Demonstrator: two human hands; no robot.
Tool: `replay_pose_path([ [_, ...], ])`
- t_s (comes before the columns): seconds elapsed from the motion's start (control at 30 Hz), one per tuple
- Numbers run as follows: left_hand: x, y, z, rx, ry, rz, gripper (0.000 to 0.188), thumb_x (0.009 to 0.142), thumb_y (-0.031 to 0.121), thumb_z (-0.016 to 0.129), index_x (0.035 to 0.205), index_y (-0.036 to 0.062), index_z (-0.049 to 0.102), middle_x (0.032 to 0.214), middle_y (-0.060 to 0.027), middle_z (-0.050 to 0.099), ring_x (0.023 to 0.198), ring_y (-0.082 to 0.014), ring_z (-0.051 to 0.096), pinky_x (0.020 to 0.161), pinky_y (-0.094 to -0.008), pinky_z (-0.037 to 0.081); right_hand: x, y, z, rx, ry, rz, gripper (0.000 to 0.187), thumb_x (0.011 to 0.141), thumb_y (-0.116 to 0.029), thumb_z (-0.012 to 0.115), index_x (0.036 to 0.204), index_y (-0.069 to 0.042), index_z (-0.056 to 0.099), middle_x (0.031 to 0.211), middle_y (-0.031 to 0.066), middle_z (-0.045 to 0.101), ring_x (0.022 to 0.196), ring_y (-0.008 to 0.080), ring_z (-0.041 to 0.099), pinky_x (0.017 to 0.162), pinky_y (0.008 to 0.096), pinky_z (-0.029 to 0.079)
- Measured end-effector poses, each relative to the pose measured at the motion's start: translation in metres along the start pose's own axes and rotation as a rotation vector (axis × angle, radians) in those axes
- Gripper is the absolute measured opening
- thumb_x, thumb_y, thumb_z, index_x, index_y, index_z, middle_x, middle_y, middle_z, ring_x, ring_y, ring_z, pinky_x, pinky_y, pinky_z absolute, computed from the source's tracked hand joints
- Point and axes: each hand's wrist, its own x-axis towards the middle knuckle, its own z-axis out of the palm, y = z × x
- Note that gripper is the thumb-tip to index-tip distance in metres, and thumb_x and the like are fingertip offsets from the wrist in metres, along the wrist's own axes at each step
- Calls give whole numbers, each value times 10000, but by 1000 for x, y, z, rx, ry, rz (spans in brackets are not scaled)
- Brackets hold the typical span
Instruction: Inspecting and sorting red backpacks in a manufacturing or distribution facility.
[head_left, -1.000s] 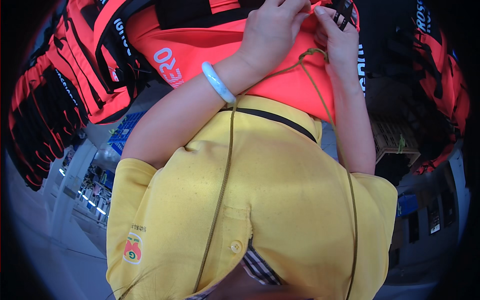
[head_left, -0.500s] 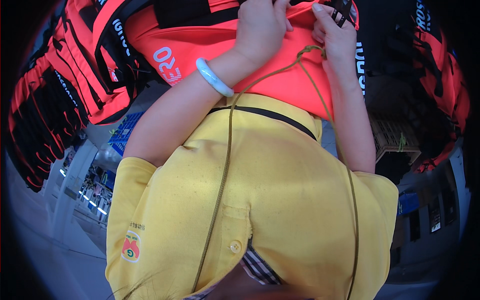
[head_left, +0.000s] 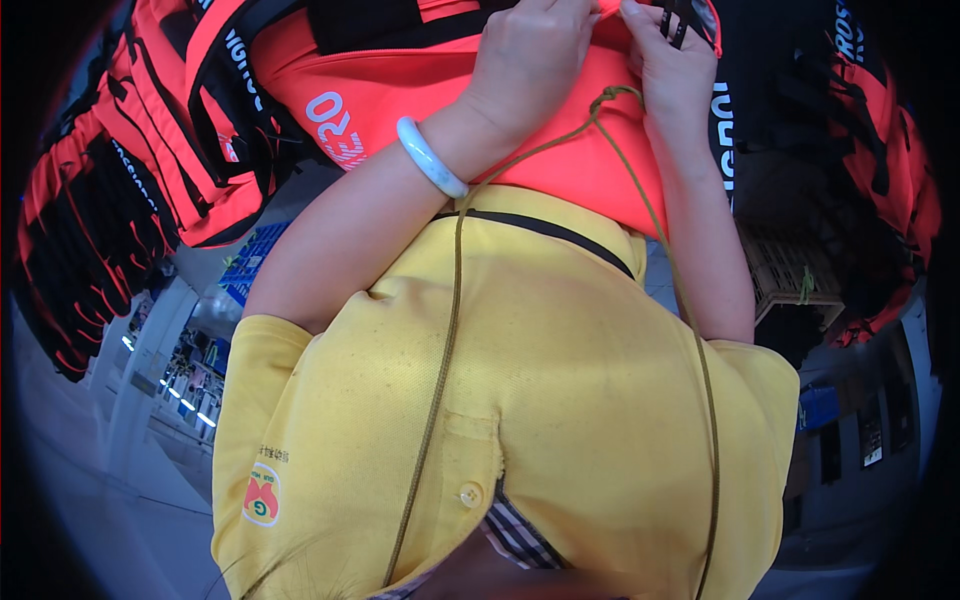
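A bright red-orange and black bag (head_left: 420, 105) lies against my front, with pale lettering on its panel. My left hand (head_left: 535, 65), a pale marbled bangle (head_left: 432, 160) on its wrist, is closed on the bag's fabric at the upper edge of the view; its fingertips are partly cut off. Close beside it, my right hand (head_left: 675, 75) pinches the same fabric between thumb and finger. A slim black item (head_left: 677, 25) sticks out among the right fingers; its kind is unclear. An olive cord (head_left: 455, 290) hangs down my front, its knot (head_left: 612, 96) beside the right hand.
More red-and-black bags (head_left: 165, 130) crowd the left, and others (head_left: 880, 190) stand at the right. A blue crate (head_left: 250, 260) is low on the left. At the right is a wooden slatted pallet or crate (head_left: 795, 275).
Both hands have shifted slightly, the left one a little to the right and closer to the right thumb. The fabric edge between them has moved up, and the cord's knot slightly left.
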Motion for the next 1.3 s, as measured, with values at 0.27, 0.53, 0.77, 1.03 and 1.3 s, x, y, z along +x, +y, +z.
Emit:
replay_pose_path([
  [0.27,6,4,5,19,-19,-49,86,885,63,624,824,30,572,780,-152,556,660,-368,609,559,-443,514,5,10,0,-37,-7,-127,99,927,-92,669,846,-56,712,667,-94,563,555,-9,418,508,171,301],
  [0.53,10,-5,9,-13,53,30,68,834,40,640,813,22,578,771,-152,566,640,-341,615,581,-428,518,3,-2,1,-19,-1,-13,115,930,-103,666,825,-75,702,616,-89,536,498,4,411,462,184,288],
  [0.77,12,-12,8,-251,3,-136,73,773,-1,683,799,7,616,723,-125,575,597,-242,609,569,-343,503,7,0,-4,76,-34,68,102,928,-128,675,831,-97,686,564,-100,476,447,7,356,427,192,245],
  [1.03,13,-16,5,-376,-77,-332,60,818,15,685,832,-17,636,734,-108,618,628,-170,630,580,-297,506,9,1,-6,59,-58,95,120,924,-147,682,813,-102,668,552,-85,474,443,19,364,429,196,248],
  [1.3,10,-13,2,-510,-110,-359,79,855,-32,671,908,-23,614,788,-92,611,659,-141,631,600,-271,517,7,-2,-4,60,-59,69,126,926,-148,678,817,-86,668,554,-85,470,450,17,362,438,197,254],
])
